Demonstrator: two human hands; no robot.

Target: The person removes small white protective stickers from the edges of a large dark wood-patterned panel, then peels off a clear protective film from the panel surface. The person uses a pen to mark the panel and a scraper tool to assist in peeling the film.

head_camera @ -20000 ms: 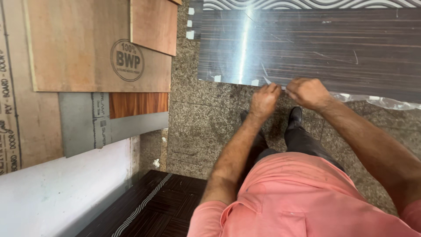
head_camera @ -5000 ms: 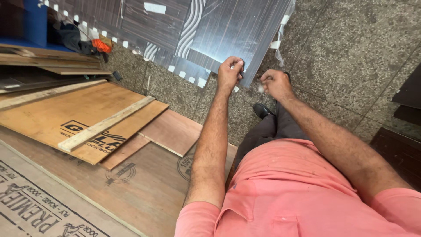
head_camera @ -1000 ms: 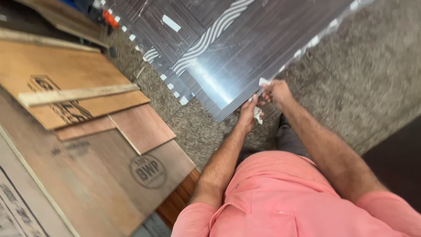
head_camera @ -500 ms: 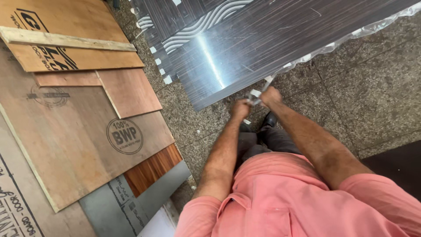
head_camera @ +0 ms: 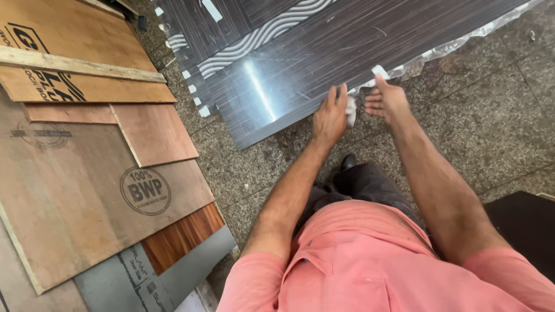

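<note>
Since a moment ago the left hand [head_camera: 329, 118] presses flat on the dark laminate sheet [head_camera: 324, 52]; the right hand [head_camera: 386, 99], fingers loose, perhaps pinches the clear film [head_camera: 457, 43] at centre frame.

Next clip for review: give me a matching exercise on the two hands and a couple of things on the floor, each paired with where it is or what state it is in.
Things:
1. left hand
2. right hand
3. dark glossy sheet
4. round-stamped plywood board

Places or states:
A. lies at the far left, partly over a reddish wood-grain panel
B. rests flat at the near edge of the sheet
C. lies on the stone floor with clear film bunched along its right edge
D. at the film's edge, thumb raised

Pairs: 1-B, 2-D, 3-C, 4-A
</note>
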